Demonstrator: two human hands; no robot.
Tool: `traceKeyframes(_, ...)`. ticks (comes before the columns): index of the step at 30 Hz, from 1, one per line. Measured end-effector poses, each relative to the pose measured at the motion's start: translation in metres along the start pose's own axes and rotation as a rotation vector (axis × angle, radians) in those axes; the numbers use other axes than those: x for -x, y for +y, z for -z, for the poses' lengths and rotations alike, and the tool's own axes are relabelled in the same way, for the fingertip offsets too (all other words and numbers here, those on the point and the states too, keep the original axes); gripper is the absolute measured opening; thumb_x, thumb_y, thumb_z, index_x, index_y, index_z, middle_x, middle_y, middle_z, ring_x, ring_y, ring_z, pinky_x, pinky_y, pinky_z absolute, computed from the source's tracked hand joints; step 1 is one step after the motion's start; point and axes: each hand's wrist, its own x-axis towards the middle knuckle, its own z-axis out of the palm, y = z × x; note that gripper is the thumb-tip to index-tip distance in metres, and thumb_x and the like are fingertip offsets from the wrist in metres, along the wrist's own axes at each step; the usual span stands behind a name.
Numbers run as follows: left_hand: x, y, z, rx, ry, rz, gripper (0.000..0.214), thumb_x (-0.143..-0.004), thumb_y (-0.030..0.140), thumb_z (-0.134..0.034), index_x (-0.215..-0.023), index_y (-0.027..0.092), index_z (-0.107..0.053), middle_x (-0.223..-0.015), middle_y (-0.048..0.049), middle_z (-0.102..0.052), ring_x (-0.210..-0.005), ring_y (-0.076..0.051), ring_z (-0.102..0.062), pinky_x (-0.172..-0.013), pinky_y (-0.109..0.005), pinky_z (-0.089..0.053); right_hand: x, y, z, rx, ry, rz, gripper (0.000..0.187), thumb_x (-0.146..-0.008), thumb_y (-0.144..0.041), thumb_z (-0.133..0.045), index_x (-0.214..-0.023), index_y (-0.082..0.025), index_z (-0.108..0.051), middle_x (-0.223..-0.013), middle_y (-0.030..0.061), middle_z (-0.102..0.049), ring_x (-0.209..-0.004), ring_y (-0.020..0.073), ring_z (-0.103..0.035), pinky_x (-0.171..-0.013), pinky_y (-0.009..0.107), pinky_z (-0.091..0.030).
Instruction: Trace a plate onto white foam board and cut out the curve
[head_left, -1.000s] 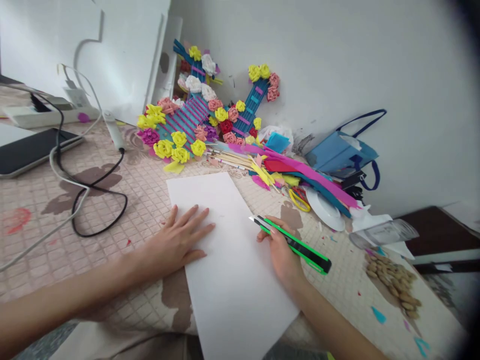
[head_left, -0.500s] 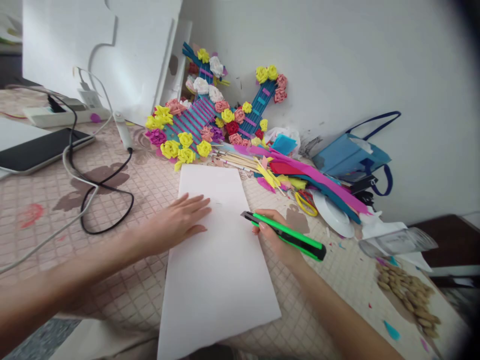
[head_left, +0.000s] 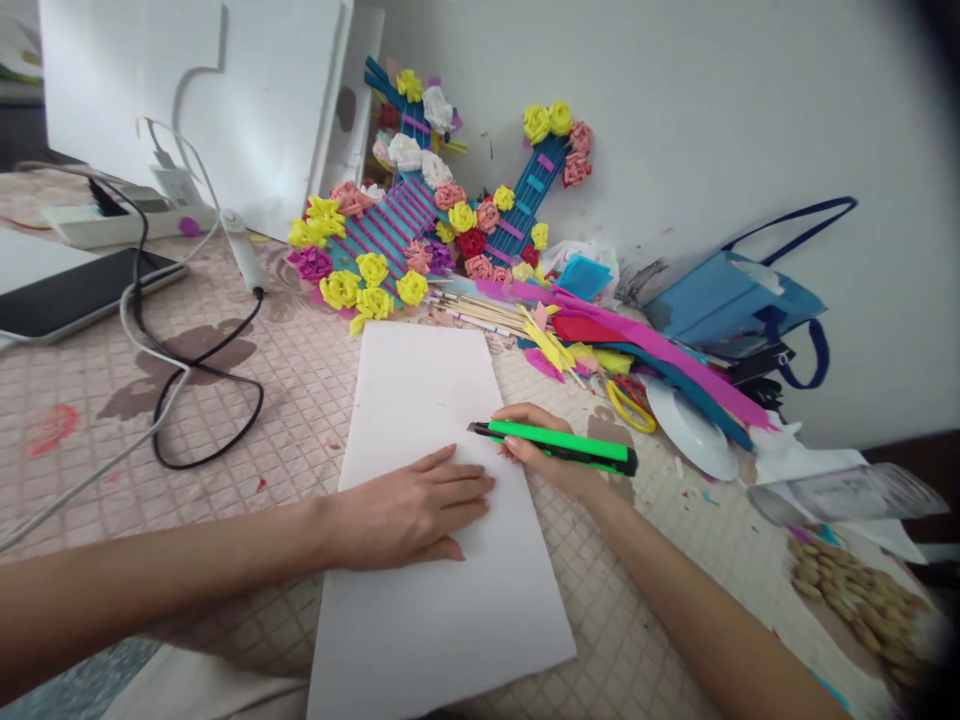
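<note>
A white foam sheet (head_left: 420, 400) lies lengthwise on the patterned tablecloth in front of me. My left hand (head_left: 409, 510) rests flat on its middle, fingers stretched out to the right. My right hand (head_left: 547, 455) is closed round a green and black utility knife (head_left: 559, 446) at the sheet's right edge. The knife lies nearly level, with its tip pointing left just above my left fingertips.
Behind the sheet stands a blue and pink stick craft with paper roses (head_left: 420, 230). To its right lie coloured paper strips (head_left: 637, 345), yellow scissors (head_left: 630, 405), a white plate (head_left: 694, 430) and a blue bag (head_left: 731, 300). Cables (head_left: 187, 370), a tablet (head_left: 75, 295) and a power strip (head_left: 112, 222) lie left. Nuts (head_left: 855, 600) lie right.
The sheet has turned from slanted to nearly straight. My left hand slid from its left edge onto its middle. The knife swung level and moved a little left.
</note>
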Motion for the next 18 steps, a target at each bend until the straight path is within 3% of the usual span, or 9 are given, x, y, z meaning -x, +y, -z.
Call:
traceKeyframes(9,0.0027,-0.0005,0.0001,0.035,-0.034,0.011,0.043,-0.097,0.034,-0.043,-0.133,0.011,-0.049,-0.144,-0.0151,-0.042,-0.136,-0.025,-0.035,-0.116,-0.046,-0.016,-0.0049,0.0009,0.0088,0.009,-0.092,0.014,0.019,-0.085,-0.026,-0.058,-0.103,-0.022,-0.062,-0.082,0.0008,-0.062,-0.066,0.0108,-0.059,-0.059,0.022,-0.047)
traceKeyframes(18,0.0034,-0.0007,-0.0008,0.028,-0.059,0.013,0.045,-0.098,0.034,-0.040,-0.134,0.009,-0.048,-0.146,-0.0145,-0.040,-0.137,-0.025,-0.033,-0.117,-0.046,-0.014,-0.0051,-0.0001,0.0098,0.123,-0.120,0.022,0.022,-0.085,-0.026,-0.058,-0.106,-0.022,-0.062,-0.092,0.0031,-0.065,-0.073,0.0128,-0.062,-0.063,0.024,-0.051)
